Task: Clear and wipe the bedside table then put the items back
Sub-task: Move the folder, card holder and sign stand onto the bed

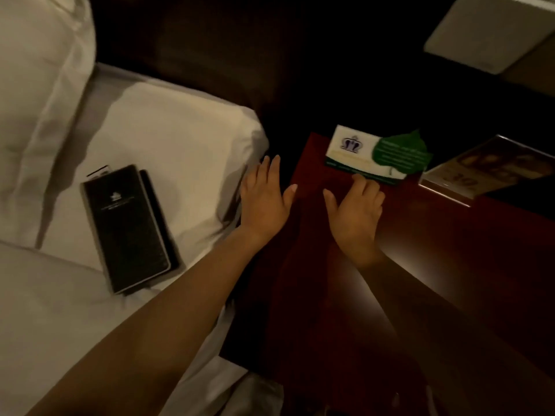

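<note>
The bedside table [435,265] is a dark reddish-brown wooden top, glossy, with a soft patch of light reflected near its middle. At its far left corner lies a white card [357,151] printed with a purple crown emblem and a green band along its near edge; its long axis runs along the far edge of the table, slanting slightly toward the right. A green leaf-shaped card [402,154] overlaps its right end, tip pointing away from the person. Just right of these, by the far edge, a clear-framed leaflet [480,169] lies flat, its print too blurred to read.

The right hand [357,208] reaches over the table's left part, palm down, fingers loosely spread and gripping nothing; its fingertips [359,178] touch the near edge of the white card. The left hand [264,196] stretches forward past the table's left edge, palm down, fingers straight and apart, holding nothing, over the gap beside the bed.

On the white bed [165,145] to the left, a black folder [129,226] with a small pale logo lies flat on the sheet, long axis running away from the person, stacked on another dark booklet.
</note>
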`<state>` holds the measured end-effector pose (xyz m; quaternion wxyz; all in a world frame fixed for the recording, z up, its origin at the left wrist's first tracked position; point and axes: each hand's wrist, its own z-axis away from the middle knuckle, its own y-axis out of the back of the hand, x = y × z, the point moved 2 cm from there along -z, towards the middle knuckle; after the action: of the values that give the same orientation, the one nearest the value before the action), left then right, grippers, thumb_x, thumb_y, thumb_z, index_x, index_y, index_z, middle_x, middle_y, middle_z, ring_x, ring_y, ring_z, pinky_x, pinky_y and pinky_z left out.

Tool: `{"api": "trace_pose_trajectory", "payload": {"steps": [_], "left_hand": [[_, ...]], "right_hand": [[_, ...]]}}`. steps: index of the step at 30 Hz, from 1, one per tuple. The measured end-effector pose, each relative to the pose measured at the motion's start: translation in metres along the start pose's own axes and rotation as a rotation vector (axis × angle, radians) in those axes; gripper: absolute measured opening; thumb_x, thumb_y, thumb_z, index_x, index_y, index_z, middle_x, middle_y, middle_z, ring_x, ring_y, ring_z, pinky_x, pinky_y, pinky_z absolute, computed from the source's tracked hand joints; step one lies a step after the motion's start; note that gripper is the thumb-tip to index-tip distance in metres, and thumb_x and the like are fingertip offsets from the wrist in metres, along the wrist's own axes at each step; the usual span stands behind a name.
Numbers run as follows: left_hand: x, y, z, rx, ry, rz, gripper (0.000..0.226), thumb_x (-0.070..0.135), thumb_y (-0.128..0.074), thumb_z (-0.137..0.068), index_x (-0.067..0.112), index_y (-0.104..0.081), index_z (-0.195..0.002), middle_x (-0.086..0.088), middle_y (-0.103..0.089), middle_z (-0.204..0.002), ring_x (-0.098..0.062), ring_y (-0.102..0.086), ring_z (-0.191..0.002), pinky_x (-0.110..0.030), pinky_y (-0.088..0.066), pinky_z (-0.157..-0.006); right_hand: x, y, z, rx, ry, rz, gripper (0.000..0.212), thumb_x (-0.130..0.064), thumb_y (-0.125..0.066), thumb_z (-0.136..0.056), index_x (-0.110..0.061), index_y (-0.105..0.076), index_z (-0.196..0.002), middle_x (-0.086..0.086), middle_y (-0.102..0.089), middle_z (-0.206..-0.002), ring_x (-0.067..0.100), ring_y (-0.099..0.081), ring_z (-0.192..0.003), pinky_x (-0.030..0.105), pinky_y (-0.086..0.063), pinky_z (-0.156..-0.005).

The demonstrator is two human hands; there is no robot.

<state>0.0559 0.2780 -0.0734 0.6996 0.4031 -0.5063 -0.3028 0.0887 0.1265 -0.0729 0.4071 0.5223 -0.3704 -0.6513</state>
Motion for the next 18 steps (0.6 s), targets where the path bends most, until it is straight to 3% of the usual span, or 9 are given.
{"api": "trace_pose_trajectory", "payload": {"steps": [5, 9, 13, 18], "left_hand": [[0.043, -0.022, -0.023, -0.099, -0.082, 0.022, 0.073, 0.044, -0.044, -0.094, 0.009, -0.012, -0.150, -0.012, -0.022, -0.157, -0.029, -0.019, -0.145, -0.042, -0.015, -0.119], [0.069, -0.031, -0.047, -0.205, -0.051, 0.259, 0.083, 0.038, -0.057, -0.090, 0.007, -0.009, -0.150, -0.013, -0.023, -0.156, -0.028, -0.022, -0.144, -0.039, -0.022, -0.118], [0.086, -0.033, -0.066, -0.245, 0.020, 0.549, 0.067, 0.018, -0.063, -0.087, 0.007, -0.027, -0.143, -0.009, -0.046, -0.141, -0.021, -0.045, -0.130, -0.027, -0.039, -0.105], [0.092, -0.035, -0.074, -0.278, 0.087, 0.645, 0.049, 0.004, -0.056, -0.088, 0.010, -0.040, -0.134, -0.010, -0.053, -0.135, -0.022, -0.050, -0.124, -0.025, -0.043, -0.093]], "right_hand": [[0.041, 0.026, -0.016, 0.036, -0.134, -0.112, 0.071, -0.040, -0.061, -0.086, -0.002, -0.031, -0.137, 0.019, -0.036, -0.140, 0.034, -0.035, -0.128, 0.043, -0.036, -0.103], [0.062, 0.039, -0.032, 0.026, -0.227, -0.330, 0.080, -0.033, -0.069, -0.082, -0.002, -0.025, -0.142, 0.016, -0.032, -0.146, 0.030, -0.030, -0.137, 0.040, -0.031, -0.111], [0.068, 0.044, -0.049, -0.012, -0.228, -0.620, 0.082, -0.017, -0.074, -0.078, -0.002, -0.025, -0.143, 0.015, -0.037, -0.146, 0.026, -0.034, -0.138, 0.041, -0.034, -0.114], [0.068, 0.043, -0.058, -0.013, -0.268, -0.817, 0.076, -0.003, -0.070, -0.079, -0.006, -0.027, -0.141, 0.013, -0.050, -0.137, 0.024, -0.048, -0.128, 0.044, -0.043, -0.106]]}}
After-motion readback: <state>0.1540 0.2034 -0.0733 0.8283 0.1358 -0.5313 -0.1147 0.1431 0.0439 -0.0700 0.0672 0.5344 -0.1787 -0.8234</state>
